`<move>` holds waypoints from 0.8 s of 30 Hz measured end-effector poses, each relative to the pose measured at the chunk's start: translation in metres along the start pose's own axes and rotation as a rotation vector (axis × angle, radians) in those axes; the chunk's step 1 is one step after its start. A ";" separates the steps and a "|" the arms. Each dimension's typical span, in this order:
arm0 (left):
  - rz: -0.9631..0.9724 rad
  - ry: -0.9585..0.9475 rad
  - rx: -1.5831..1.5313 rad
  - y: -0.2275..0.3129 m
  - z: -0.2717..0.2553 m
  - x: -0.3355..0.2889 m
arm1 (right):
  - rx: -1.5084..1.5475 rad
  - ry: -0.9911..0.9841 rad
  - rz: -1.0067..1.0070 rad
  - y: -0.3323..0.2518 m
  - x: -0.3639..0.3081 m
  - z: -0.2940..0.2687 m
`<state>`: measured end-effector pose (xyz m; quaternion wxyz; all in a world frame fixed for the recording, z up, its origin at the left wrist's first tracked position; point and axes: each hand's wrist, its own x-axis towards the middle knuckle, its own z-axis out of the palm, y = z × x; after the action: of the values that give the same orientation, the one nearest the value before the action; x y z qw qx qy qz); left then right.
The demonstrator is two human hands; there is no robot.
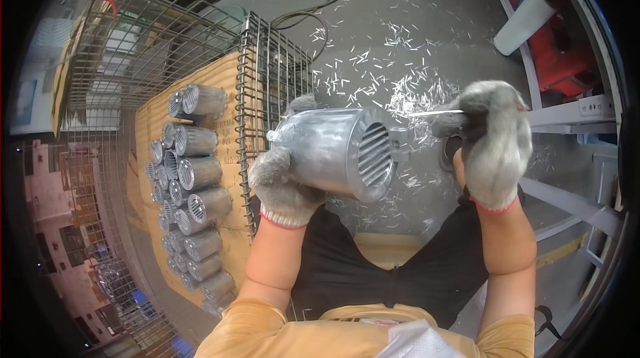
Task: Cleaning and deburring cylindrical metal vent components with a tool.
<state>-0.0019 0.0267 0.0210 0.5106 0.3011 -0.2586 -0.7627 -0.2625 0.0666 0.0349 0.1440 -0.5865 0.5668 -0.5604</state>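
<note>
My left hand (pixel 285 188), in a grey-white knit glove, is closed round a silver metal cylinder (pixel 323 148) held above my lap. The cylinder lies on its side, and its slotted, grille-like end (pixel 375 153) points to the right. Small lugs stick out from its rim. My right hand (pixel 497 141), gloved too, is closed on a thin, pale, straight strip (pixel 437 113), perhaps a blade or rod. The strip points left towards the slotted end, apart from it. The part of it inside my fist is hidden.
Left of me, a wire cage (pixel 250 91) holds several similar cylinders (pixel 200 173) stacked on cardboard (pixel 233 125). Many small metal slivers (pixel 417 98) litter the grey floor. A cable (pixel 313 13) lies farther off. At the right are a white roll (pixel 525 21) and a metal frame (pixel 573 118).
</note>
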 end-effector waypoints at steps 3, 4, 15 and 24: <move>-0.071 0.008 -0.059 0.003 -0.001 -0.001 | 0.859 0.034 0.125 0.000 -0.015 0.009; -0.068 0.011 -0.058 0.002 0.000 0.000 | 0.818 0.013 0.124 -0.003 -0.022 0.010; -0.026 -0.095 0.043 0.002 -0.007 0.004 | -0.113 -0.380 -0.597 -0.027 0.013 0.000; 0.032 -0.142 0.012 -0.005 -0.010 0.006 | 0.806 -0.173 0.318 -0.001 -0.005 0.017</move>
<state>0.0003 0.0224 0.0095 0.5013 0.2450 -0.3035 -0.7723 -0.2462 0.0636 0.0277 0.4925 -0.4337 0.3720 -0.6565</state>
